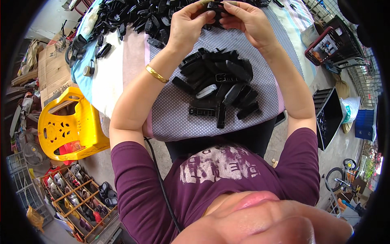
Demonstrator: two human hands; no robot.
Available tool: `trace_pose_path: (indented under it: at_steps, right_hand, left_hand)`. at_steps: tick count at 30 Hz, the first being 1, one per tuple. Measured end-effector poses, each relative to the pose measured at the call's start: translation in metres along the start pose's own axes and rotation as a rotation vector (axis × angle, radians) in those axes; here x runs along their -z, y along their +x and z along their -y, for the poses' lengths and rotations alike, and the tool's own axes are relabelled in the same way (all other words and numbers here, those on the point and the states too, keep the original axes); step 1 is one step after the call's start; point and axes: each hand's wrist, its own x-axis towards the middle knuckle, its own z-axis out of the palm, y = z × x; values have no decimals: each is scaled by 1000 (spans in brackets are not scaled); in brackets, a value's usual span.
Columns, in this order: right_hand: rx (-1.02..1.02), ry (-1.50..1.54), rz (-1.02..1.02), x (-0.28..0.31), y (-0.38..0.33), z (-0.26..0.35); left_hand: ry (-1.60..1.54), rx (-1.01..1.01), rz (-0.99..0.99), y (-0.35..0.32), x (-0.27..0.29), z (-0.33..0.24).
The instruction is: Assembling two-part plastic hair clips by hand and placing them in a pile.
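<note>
Left hand (187, 25): raised over the far side of the table, fingers curled and pinching one end of a small black plastic part (215, 9).
Right hand (248, 22): fingers pinched on the other end of the same part; both hands meet on it.
Part location: held in the air between the two hands, near the top edge of the view.
Near pile (219, 83): black plastic pieces heaped on the dotted cloth (170, 114), just below the hands; judged to be handled stock.
Far heap (134, 18): a larger spread of black parts beyond the left hand; judged still waiting.
Progress: appears partway; much remains.
Surroundings: yellow plastic chair (69, 126) at left, shoe rack (77, 195) below it.
</note>
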Motion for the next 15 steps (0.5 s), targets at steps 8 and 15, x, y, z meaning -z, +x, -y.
trace_pose_path:
  at_steps: [8,15]
  right_hand:
    - [286,-114,116,5,7,-20]
    - [318,-691,60,6,0,-15]
  left_hand:
    - [86,-27,-52,1,7,4]
    - [-105,21,-15,4,7,1]
